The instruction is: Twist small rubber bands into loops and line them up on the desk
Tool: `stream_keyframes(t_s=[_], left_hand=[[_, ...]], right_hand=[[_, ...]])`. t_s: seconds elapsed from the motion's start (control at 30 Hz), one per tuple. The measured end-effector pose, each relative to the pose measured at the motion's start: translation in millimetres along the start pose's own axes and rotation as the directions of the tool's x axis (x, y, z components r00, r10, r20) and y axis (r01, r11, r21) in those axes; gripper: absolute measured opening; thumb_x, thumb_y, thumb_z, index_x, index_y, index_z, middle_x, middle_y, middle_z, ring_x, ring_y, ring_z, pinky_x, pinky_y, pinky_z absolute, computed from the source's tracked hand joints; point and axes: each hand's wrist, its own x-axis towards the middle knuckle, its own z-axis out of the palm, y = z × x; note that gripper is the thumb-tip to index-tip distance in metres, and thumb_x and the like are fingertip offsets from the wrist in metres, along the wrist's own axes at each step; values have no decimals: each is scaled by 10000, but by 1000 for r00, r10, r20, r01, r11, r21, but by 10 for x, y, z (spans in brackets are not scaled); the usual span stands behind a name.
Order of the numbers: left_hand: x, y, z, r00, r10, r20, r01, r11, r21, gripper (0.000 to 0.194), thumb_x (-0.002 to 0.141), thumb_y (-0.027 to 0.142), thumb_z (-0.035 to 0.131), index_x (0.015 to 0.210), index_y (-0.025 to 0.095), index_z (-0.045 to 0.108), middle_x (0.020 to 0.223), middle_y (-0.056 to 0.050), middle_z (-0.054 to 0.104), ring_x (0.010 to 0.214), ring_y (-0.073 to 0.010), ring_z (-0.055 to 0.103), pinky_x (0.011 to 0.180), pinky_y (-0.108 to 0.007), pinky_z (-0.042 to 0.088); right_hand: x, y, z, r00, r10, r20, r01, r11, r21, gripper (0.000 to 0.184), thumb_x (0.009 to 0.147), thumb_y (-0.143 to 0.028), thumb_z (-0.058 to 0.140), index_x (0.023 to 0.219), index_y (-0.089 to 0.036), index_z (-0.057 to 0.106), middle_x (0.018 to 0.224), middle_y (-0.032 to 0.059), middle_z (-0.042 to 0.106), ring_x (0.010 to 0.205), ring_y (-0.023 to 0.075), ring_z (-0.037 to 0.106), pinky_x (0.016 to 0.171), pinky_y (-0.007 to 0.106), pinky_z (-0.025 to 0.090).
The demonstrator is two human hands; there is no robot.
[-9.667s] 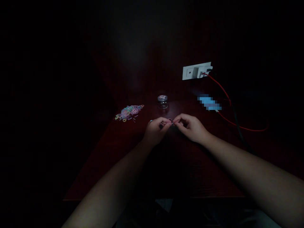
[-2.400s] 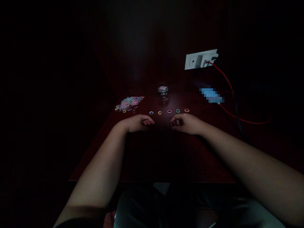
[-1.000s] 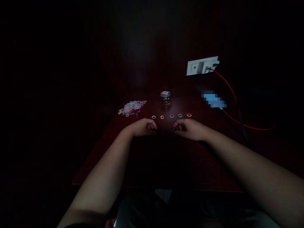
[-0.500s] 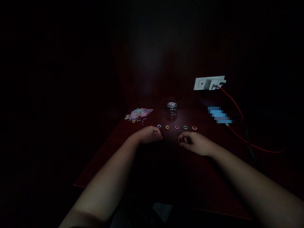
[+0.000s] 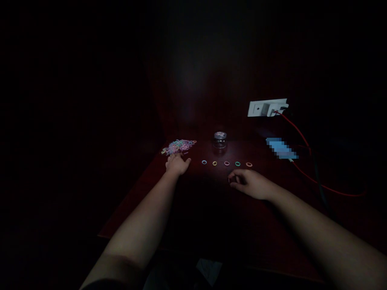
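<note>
The scene is very dark. My left hand [image 5: 177,164] reaches forward, fingers stretched out, its tips at the near edge of a pile of small coloured rubber bands [image 5: 179,146] on a dark red table [image 5: 211,209]. My right hand [image 5: 248,183] rests on the table with fingers loosely curled; nothing shows in it. A row of several single bands [image 5: 226,163] lies just beyond my right hand. Behind the row stands a small clear jar [image 5: 219,139].
A white wall socket [image 5: 267,108] with a plug holds a red cable [image 5: 305,153] that runs down across the table's right side. A blurred blue object [image 5: 281,148] lies at the right rear. The table's near edge sits low in view.
My left hand has uncurled and moved forward and left to the pile of bands. My right hand has stayed put. The row of bands was laid out since the oldest frame.
</note>
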Motion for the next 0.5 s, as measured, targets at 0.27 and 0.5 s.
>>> stream_keyframes(t_s=[0.27,0.5], left_hand=[[33,6,77,998,50,40,-53,996,78,736,784,668,418,1351,200,460,1473,-142,383,1345,-368,316,1027,-519,335],[26,-1,68,999,39,29,-41,997,69,831,762,685,449,1417,179,374,1473,-160,372,1346,-371,310,1041,-523,326]], right_hand=[[-13,-43,-12,1000,3,-10,-4,1000,-10,269,803,-376,565,998,-207,642,722,5,621,628,140,555,583,267,383],[2,-26,-13,1000,15,-23,-15,1000,10,241,818,-266,523,1017,-205,643,827,28,660,713,157,582,673,275,431]])
